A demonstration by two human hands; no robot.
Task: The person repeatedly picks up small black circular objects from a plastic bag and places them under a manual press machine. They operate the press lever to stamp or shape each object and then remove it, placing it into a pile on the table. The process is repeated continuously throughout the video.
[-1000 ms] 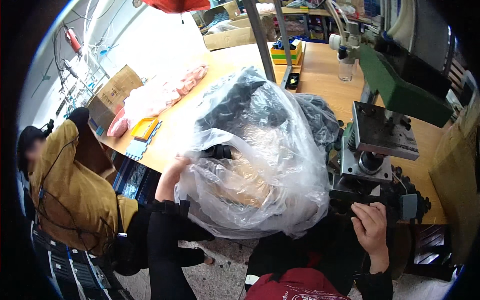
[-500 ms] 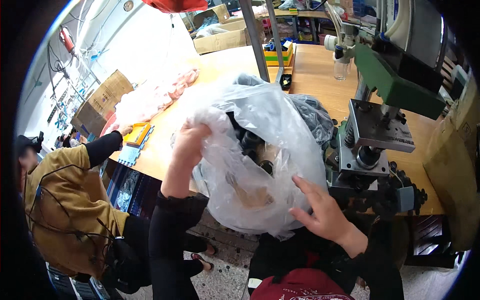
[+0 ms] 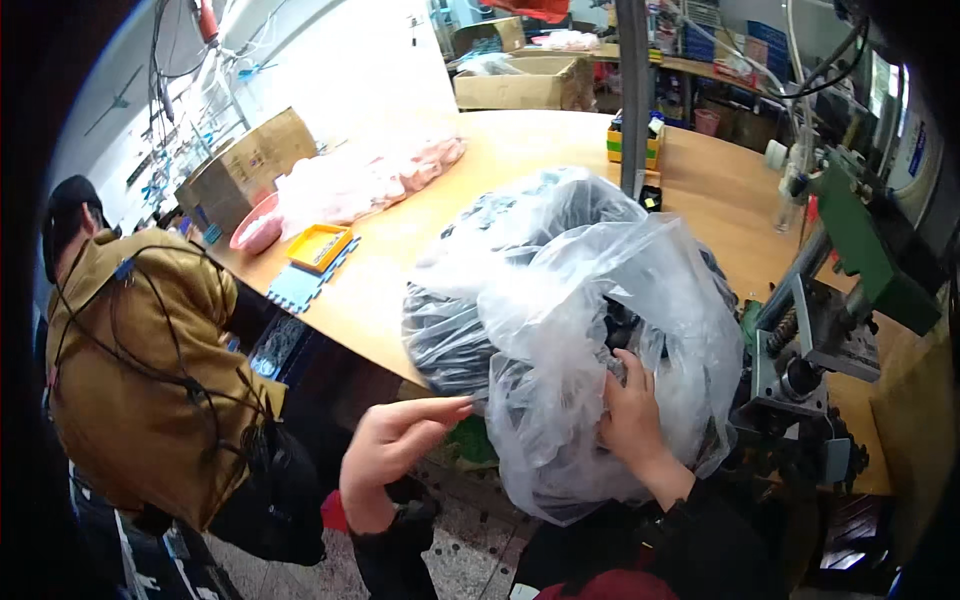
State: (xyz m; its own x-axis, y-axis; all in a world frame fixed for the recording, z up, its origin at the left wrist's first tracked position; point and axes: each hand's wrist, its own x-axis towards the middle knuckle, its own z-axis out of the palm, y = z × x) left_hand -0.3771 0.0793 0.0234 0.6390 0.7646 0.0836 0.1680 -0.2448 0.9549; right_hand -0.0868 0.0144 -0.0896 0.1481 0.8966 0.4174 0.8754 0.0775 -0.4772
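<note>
A large clear plastic bag [image 3: 540, 400] sits at the table's near edge, its mouth crumpled and partly open. Dark pieces [image 3: 622, 322] show inside it, too covered to name. My right hand [image 3: 637, 415] is at the opening, fingers curled onto the bunched plastic. Left of the bag, my left hand [image 3: 395, 450] is held with its index finger stretched toward the plastic; the fingertips are close to its edge, and I cannot tell if they touch. Behind it lies another clear bag [image 3: 450, 325] filled with dark pieces.
A green-headed press [image 3: 800, 370] stands at the right, with dark pieces around its base. On the table [image 3: 545, 130] are an orange tray [image 3: 320, 247], a blue mat [image 3: 295, 287] and a pink heap [image 3: 370, 180]. A metal post [image 3: 633, 100] rises behind. Another person [image 3: 140, 370] is at the left.
My left hand has let go of the bag's rim and moved down beside it. My right hand has come in onto the plastic. The view has shifted, so the second bag shows more.
</note>
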